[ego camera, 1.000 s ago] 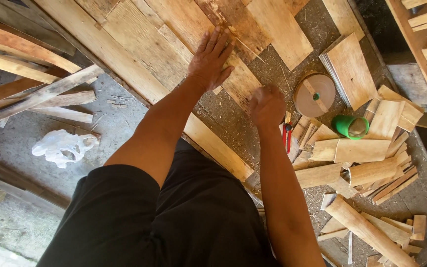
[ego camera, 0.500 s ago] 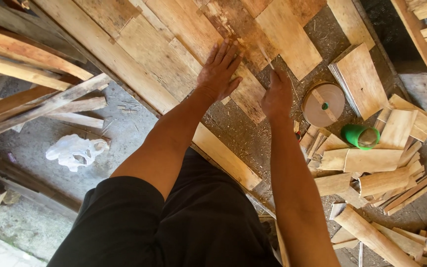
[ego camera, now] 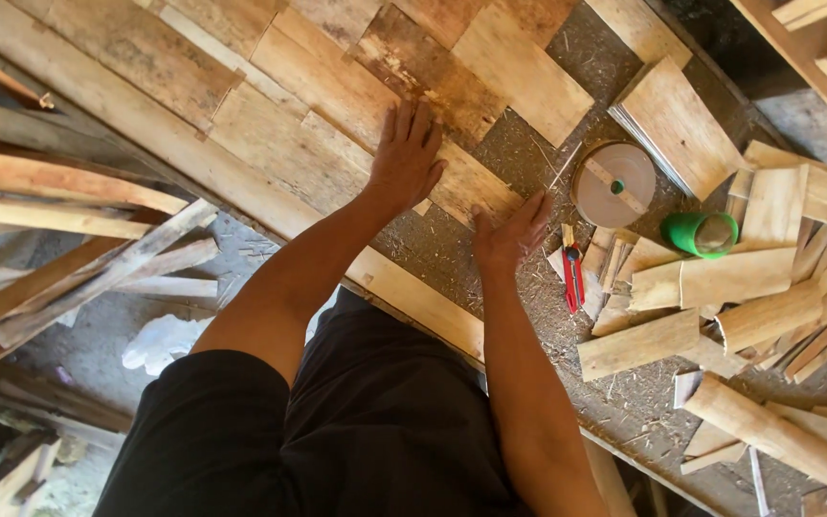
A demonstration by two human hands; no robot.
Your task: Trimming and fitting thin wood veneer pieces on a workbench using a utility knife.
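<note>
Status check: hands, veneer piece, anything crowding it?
Left hand flat on veneer piece. Right hand at its edge. Red cutter beside right hand.

Dusty, perhaps concrete floor, sunlit

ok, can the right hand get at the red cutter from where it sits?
Probably yes. The right hand rests flat on the bench just beside the red cutter, with only sawdust and bare board between them; nothing covers the cutter.
</note>
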